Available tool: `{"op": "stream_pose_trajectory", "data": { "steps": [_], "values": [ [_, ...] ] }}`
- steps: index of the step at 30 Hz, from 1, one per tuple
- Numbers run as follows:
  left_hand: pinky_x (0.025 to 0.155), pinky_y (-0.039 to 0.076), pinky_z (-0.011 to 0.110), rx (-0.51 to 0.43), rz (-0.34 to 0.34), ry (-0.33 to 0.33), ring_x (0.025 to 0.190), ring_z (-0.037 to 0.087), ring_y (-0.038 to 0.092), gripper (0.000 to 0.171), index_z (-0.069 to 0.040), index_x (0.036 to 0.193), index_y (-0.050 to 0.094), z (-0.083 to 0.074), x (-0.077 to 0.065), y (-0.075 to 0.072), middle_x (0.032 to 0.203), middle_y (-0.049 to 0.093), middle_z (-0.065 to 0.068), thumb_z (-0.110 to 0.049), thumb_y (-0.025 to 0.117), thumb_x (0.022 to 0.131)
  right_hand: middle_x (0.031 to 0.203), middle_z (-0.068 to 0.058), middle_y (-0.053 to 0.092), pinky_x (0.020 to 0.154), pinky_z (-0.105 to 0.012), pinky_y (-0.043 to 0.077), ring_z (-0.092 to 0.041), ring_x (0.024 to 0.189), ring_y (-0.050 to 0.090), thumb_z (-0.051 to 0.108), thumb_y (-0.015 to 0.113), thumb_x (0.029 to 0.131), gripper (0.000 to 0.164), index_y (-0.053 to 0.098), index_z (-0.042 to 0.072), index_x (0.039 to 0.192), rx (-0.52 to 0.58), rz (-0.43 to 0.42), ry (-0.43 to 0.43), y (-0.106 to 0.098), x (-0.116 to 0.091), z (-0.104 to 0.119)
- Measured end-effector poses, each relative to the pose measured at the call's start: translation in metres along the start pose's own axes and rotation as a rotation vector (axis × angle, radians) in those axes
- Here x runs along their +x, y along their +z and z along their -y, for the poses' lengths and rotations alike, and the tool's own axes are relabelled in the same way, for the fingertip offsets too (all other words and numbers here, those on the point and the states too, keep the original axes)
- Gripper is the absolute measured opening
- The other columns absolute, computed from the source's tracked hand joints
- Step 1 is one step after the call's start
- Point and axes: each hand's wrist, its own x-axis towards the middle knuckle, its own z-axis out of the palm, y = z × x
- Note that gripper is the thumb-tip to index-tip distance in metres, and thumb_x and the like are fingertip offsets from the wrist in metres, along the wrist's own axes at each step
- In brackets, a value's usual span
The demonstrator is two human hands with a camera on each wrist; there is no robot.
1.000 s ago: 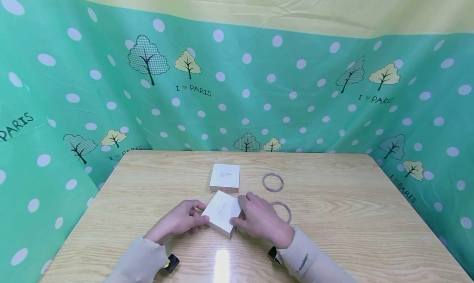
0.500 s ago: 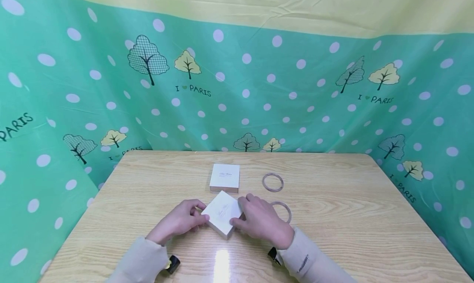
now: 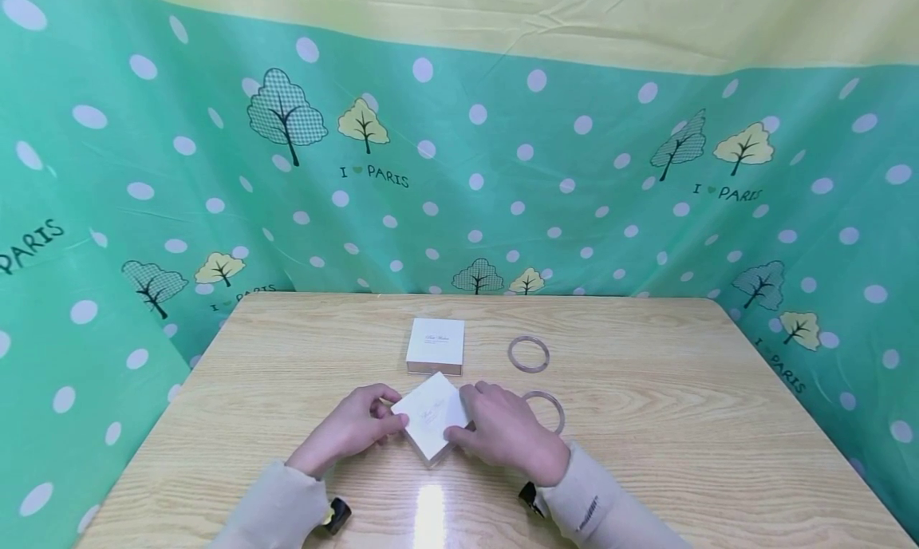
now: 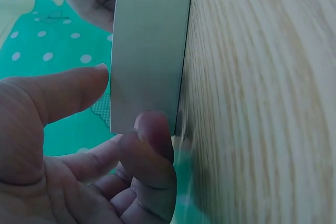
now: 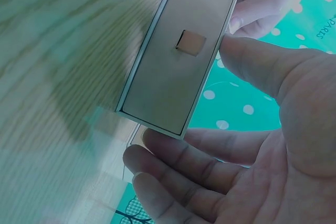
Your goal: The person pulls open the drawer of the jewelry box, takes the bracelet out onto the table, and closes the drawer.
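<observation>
Both hands hold a small white box (image 3: pixel 431 416) low over the wooden table (image 3: pixel 646 421), turned so one corner points away from me. My left hand (image 3: pixel 384 415) pinches its left corner; in the left wrist view the thumb (image 4: pixel 68 93) and a fingertip (image 4: pixel 155 135) press the box's side (image 4: pixel 149 51). My right hand (image 3: pixel 470 413) grips the right side. The right wrist view shows the thumb (image 5: pixel 262 66) on the box's edge (image 5: pixel 178 72) near a small square tab (image 5: pixel 190 42), with the fingers (image 5: pixel 184 156) curled beneath.
A second white box (image 3: pixel 435 345) lies closed farther back at the table's middle. Two thin rings lie to the right, one (image 3: pixel 529 353) beside that box and one (image 3: pixel 549 409) partly behind my right hand. A green dotted curtain (image 3: pixel 574 174) surrounds the table.
The held box has turned a little between my hands, so a corner now points away. The hands have stayed in nearly the same place.
</observation>
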Motion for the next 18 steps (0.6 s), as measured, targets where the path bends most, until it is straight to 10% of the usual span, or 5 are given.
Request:
{"op": "stream_pose_trajectory", "data": {
  "steps": [18],
  "values": [
    [0.052,0.050,0.031,0.002,-0.032,0.022,0.066,0.018,0.056,0.044,-0.001,0.118,0.058,0.0021,0.0019,0.0040,0.084,0.058,0.005,-0.019,0.075,0.081,0.076,0.007,0.049,0.049,-0.022,0.039,-0.008,0.063,0.046,0.049,0.069,0.082,0.057,0.058,0.004,0.115,0.032,0.026,0.012,0.0016,-0.0012,0.0035]
  ]
}}
